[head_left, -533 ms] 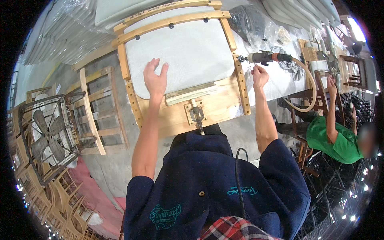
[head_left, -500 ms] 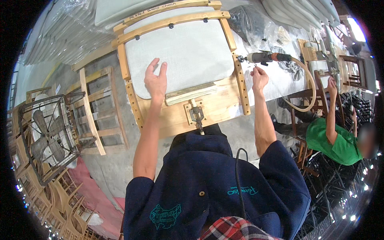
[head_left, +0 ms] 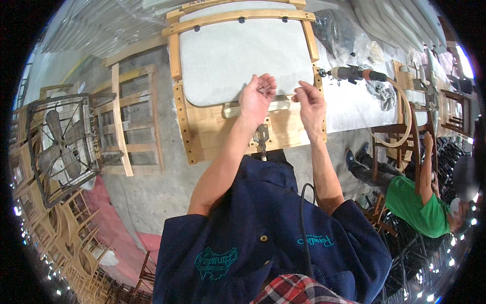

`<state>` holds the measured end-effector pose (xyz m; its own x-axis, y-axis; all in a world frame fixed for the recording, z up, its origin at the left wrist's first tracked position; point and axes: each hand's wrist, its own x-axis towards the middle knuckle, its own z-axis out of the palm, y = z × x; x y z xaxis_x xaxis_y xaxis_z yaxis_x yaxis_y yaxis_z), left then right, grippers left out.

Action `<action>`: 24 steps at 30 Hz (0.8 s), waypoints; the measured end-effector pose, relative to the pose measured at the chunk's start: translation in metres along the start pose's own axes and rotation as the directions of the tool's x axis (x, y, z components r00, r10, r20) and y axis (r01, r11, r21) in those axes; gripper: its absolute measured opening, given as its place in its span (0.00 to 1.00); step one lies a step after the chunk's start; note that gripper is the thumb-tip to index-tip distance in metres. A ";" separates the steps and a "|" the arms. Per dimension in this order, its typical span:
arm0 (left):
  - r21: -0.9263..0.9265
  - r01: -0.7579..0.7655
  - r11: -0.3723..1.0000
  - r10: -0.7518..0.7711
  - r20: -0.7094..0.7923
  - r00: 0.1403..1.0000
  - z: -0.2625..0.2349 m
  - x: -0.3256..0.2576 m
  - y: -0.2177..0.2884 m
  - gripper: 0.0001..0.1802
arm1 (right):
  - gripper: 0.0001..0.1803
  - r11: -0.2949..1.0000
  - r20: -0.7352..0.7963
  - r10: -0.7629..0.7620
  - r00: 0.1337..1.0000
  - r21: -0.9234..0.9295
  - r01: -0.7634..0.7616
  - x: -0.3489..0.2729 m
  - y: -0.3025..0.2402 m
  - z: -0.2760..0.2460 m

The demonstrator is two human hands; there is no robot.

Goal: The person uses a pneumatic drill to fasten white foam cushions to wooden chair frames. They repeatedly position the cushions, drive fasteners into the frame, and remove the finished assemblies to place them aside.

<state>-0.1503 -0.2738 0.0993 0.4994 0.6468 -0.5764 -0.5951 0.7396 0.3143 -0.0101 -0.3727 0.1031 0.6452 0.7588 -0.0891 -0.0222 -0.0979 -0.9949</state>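
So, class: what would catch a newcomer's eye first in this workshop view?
The wooden chair frame with its pale grey cushion, top centre, where the left hand and right hand meet. Then the caged fan at left, and a person in a green shirt at right.

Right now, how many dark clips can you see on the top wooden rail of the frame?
3, all on the top rail: left clip, middle clip, right clip. More may be hidden elsewhere on the frame.
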 end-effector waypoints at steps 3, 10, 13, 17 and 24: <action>0.069 -0.022 0.997 0.029 -0.097 0.995 -0.008 -0.003 0.012 0.18 | 0.15 0.876 -0.158 -0.058 0.986 -0.481 -0.026 0.033 0.032 -0.047; 0.349 -0.056 0.936 0.074 -0.038 0.997 -0.012 -0.018 0.028 0.17 | 0.20 0.429 -0.147 -0.233 0.961 -0.902 -0.034 0.100 0.115 -0.129; 0.338 -0.035 0.941 0.048 -0.030 0.998 -0.022 -0.018 0.033 0.17 | 0.16 0.375 -0.101 -0.220 0.970 -0.927 -0.012 0.118 0.133 -0.146; 0.385 -0.079 0.920 0.126 -0.098 0.987 -0.024 -0.024 0.028 0.16 | 0.08 0.345 -0.084 -0.250 0.965 -0.939 0.008 0.126 0.135 -0.150; 0.404 -0.075 0.912 0.113 -0.071 0.991 -0.043 -0.031 0.032 0.12 | 0.09 0.446 -0.236 -0.304 0.923 -0.892 -0.081 0.095 0.096 -0.112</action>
<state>-0.2121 -0.2778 0.0946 0.3830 0.7114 -0.5892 -0.3260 0.7009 0.6344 0.1345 -0.3826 0.0043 0.7822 0.5786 0.2312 0.6189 -0.6790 -0.3949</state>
